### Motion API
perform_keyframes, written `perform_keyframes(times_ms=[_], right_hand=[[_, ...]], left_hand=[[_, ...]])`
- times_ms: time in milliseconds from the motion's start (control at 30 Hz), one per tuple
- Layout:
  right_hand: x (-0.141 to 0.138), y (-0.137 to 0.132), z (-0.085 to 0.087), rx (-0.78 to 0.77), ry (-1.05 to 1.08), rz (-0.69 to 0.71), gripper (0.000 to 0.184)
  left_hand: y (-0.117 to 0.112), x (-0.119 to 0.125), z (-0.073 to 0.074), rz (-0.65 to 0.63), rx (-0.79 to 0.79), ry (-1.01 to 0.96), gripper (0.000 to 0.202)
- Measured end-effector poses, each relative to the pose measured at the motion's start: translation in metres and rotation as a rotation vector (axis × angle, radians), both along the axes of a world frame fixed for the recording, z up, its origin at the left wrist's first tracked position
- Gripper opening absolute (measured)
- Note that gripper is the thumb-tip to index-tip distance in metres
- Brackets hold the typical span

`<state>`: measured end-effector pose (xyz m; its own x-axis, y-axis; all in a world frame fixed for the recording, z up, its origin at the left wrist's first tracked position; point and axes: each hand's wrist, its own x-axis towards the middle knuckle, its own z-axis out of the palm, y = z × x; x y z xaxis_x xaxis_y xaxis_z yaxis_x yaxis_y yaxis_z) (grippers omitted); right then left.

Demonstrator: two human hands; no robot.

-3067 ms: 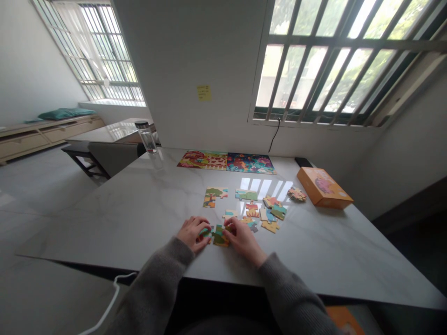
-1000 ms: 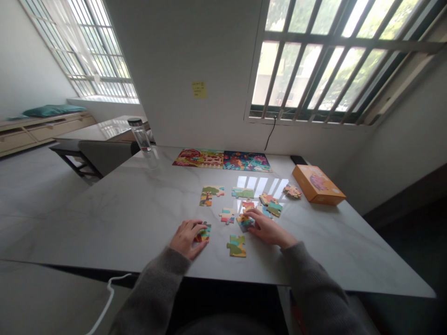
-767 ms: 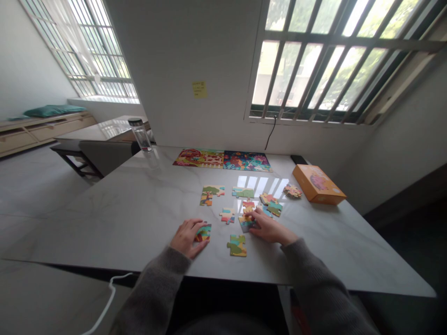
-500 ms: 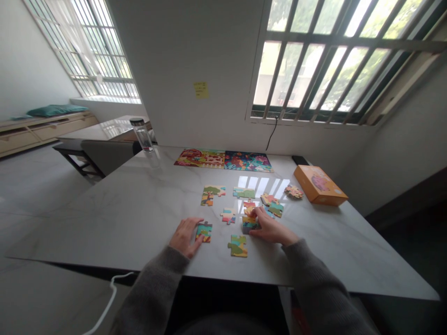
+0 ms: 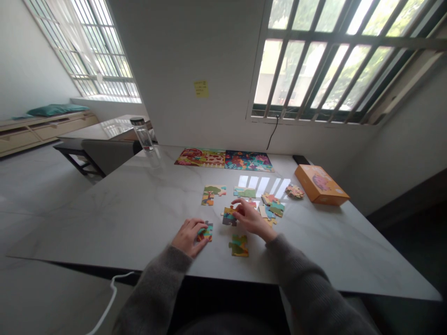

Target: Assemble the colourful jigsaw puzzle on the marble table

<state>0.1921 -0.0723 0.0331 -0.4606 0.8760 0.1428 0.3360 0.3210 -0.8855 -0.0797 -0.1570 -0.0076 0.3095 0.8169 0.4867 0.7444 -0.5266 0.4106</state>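
My right hand (image 5: 252, 218) pinches a jigsaw puzzle piece (image 5: 229, 217) by its right side, with yellow on top and grey below. The piece is held over the middle of the table and covers most of a paler one. Thumb and fingers of my left hand (image 5: 188, 236) close around a teal and red puzzle piece (image 5: 208, 231) lying on the table. Just below and between the hands lies a green piece (image 5: 239, 245). Joined tree pieces (image 5: 208, 191) and a green pair (image 5: 245, 191) lie farther back. More pieces (image 5: 273, 204) lie right of my right hand, partly overlapping.
Two finished picture panels (image 5: 223, 158) lie along the wall side of the marble-look table (image 5: 115, 209). An orange box (image 5: 320, 184), a small pile of pieces (image 5: 294, 191) and a dark flat object (image 5: 300, 160) are at the right. A clear bottle (image 5: 142, 135) stands back left.
My right hand has moved left, carrying the yellow and grey puzzle piece from the right toward the middle. My left hand stays by its piece, its fingers now farther over it.
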Motion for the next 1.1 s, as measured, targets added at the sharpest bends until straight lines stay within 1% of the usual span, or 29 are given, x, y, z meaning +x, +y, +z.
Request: perform_keyframes(times_ms=[67,167,233,333,467,633,767,967,1033,1100], right_hand=[[-0.023,0.003,0.003,0.049,-0.051,-0.022,0.027],[-0.052,0.008,0.007,0.074,-0.14,-0.015,0.027],[-0.066,0.012,0.008,0.09,-0.204,-0.026,0.026],[-0.078,0.014,0.008,0.122,-0.318,-0.021,0.027],[-0.085,0.016,0.001,0.18,-0.419,-0.008,0.028],[-0.094,0.014,-0.007,0.231,-0.458,-0.006,0.031],[-0.1,0.011,-0.004,0.247,-0.471,-0.031,0.031],[-0.097,0.011,0.0,0.388,-0.556,0.004,0.027],[-0.095,0.012,0.0,0.4,-0.555,0.031,0.026],[-0.092,0.011,-0.001,0.414,-0.54,0.087,0.022]], left_hand=[[-0.001,0.0,0.002,0.001,-0.004,0.008,0.021],[-0.002,0.0,0.004,-0.006,-0.012,0.032,0.019],[-0.002,0.0,0.005,-0.015,-0.016,0.046,0.02],[-0.001,-0.001,0.006,-0.018,-0.013,0.051,0.02],[-0.001,-0.001,0.004,-0.02,0.002,0.036,0.02],[-0.001,-0.001,0.001,0.0,0.003,0.03,0.021],[-0.001,0.0,0.001,0.001,-0.008,0.032,0.02],[-0.002,0.0,-0.001,0.015,-0.011,0.045,0.02],[-0.003,0.001,0.0,0.029,-0.002,0.052,0.02],[-0.004,0.003,0.002,0.036,0.007,0.061,0.02]])
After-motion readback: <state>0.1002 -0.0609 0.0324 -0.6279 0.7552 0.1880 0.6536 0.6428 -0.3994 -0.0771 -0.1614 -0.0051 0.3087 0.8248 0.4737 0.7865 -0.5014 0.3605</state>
